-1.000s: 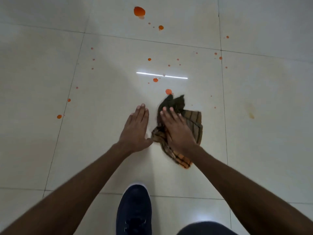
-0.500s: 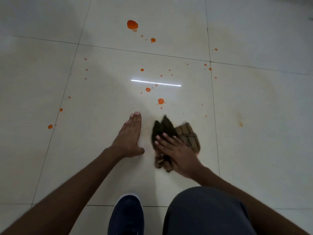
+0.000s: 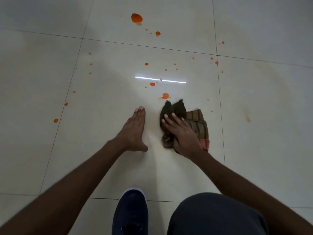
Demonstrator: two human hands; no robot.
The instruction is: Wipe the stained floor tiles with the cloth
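1. Fingers (image 3: 169, 119) of the right hand (image 3: 183, 137) lie spread and nearly straight on top of the cloth (image 3: 198, 123), pressing it flat to the floor. None visibly curls round the fabric.
2. On the left hand (image 3: 133, 131) the fingers are straight and held together, palm down on bare tile. The thumb sticks out towards 3 o'clock, near the cloth but apart from it.
3. Crumpled, the cloth sits at 3 o'clock of the left hand on the middle floor tile (image 3: 105, 92), just inside the grout line (image 3: 221, 116) at its own 3 o'clock. Its 12 o'clock end is dark, its 3 o'clock side is brown with stripes, and a reddish patch shows at 5 o'clock.
4. One orange blot (image 3: 165, 95) lies just beside the dark tips, at the cloth's 11 o'clock, with a short streak on its 8 o'clock side.
5. Further out at 12 o'clock are a second blot (image 3: 152, 84) and a strip of reflected light (image 3: 172, 81). The largest blot (image 3: 136, 17) lies on the next tile beyond.
6. Small orange dots scatter from 9 to 11 o'clock of the left hand.
7. A faint yellowish smear (image 3: 247, 116) marks the tile at the cloth's 3 o'clock.
8. At the picture's 6 o'clock sits a dark blue shoe (image 3: 130, 212), with a knee (image 3: 215, 216) in dark fabric at 5 o'clock.
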